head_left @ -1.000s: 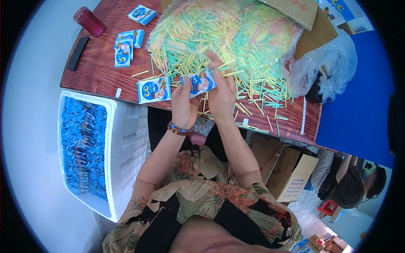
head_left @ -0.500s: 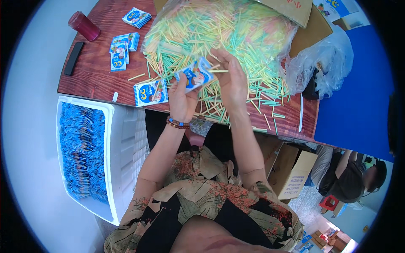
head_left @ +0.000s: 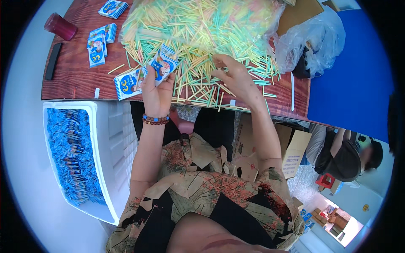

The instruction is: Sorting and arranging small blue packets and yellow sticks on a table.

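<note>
My left hand (head_left: 157, 93), with a beaded bracelet at the wrist, is closed on a small blue-and-white packet (head_left: 164, 65), thumb on its face. Beneath and left of it, a similar packet (head_left: 129, 84) lies flat at the table's front edge, partly covered by the held one. To the right, my right hand (head_left: 239, 80) hangs over loose straw-like pastel sticks (head_left: 196, 74), thumb and fingers apart, and I see nothing between them. A large clear bag (head_left: 202, 23) full of the same yellow, green and pink sticks lies behind.
Several packets (head_left: 97, 49), a cup of red liquid (head_left: 61, 27) and a black bar (head_left: 53, 61) sit on the table's left. A white foam box (head_left: 92, 122) of blue packets stands below. Right are a crumpled plastic bag (head_left: 329, 38), a blue surface (head_left: 354, 76) and a person (head_left: 344, 162).
My left hand has moved left with the packet, over the one on the table. My right hand has drawn away from the packet; the stick near its fingers is gone from there. The view has shifted.
</note>
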Tool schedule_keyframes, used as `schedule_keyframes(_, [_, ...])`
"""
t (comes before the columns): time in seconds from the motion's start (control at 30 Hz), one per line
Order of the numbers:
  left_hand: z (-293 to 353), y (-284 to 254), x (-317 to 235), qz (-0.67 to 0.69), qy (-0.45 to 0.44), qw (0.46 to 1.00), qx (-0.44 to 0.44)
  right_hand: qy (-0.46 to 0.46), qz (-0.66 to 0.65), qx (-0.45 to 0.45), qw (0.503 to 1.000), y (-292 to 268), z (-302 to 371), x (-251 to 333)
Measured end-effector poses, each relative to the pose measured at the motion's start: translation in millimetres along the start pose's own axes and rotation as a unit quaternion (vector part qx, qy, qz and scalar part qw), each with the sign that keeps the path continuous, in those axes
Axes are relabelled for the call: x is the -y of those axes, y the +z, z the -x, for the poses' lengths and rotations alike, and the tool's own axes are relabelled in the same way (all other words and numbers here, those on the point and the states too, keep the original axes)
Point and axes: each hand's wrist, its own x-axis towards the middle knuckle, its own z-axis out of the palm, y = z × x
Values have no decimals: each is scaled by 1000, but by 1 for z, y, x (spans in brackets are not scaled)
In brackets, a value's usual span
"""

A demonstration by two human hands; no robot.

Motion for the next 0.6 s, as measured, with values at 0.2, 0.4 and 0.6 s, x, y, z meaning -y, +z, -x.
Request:
schedule_keyframes(0.2, [4, -2, 1, -24, -10, 999, 21, 75, 230, 116, 963, -27, 32, -12])
schedule_keyframes(0.4, [5, 6, 8, -33, -18, 999, 22, 77, 321, 100, 939, -7, 37, -16])
schedule_keyframes(0.6, [11, 17, 12, -45, -44, 998, 31, 5, 290, 84, 953, -11, 36, -32])
